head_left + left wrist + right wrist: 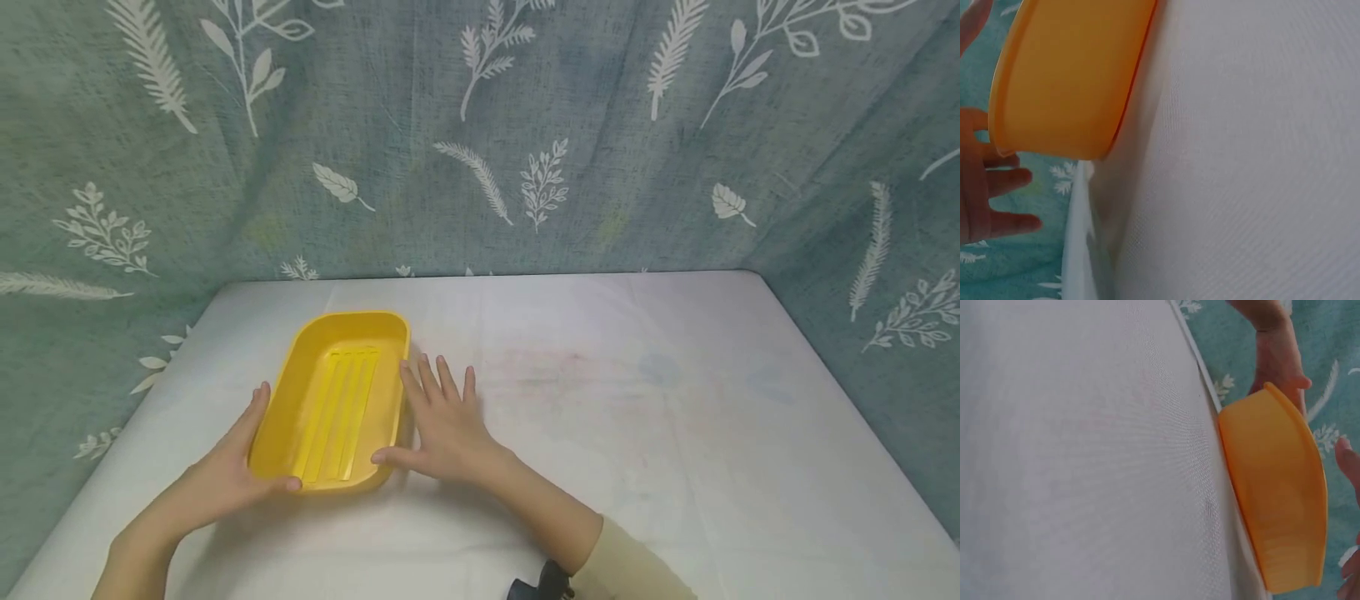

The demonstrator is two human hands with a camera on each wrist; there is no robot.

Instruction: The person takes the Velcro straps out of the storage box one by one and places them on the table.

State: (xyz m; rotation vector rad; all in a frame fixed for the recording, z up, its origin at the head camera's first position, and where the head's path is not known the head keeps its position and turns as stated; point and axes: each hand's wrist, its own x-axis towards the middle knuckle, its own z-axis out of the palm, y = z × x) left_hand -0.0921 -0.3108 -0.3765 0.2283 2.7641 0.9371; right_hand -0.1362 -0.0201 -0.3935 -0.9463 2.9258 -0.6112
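Note:
A yellow plastic tray (341, 417) with rounded corners and a ribbed floor sits on the white-covered table, left of the middle in the head view. Its inside holds nothing. At its near left corner is my left hand (232, 475), thumb and fingers spread along the side and near edge. My right hand (446, 425) is spread beside the right wall, its thumb over the near part of the rim; contact there is hard to tell. The left wrist view shows the tray's outer wall (1079, 75) beside extended fingers. In the right wrist view, the tray (1272, 487) stands between both hands.
A white cloth (675, 467) with faint stains covers the table. Green-blue fabric with white leaf prints (480, 142) hangs behind and along the sides. A small black object (543, 583) shows by the right sleeve (626, 562) at the bottom edge.

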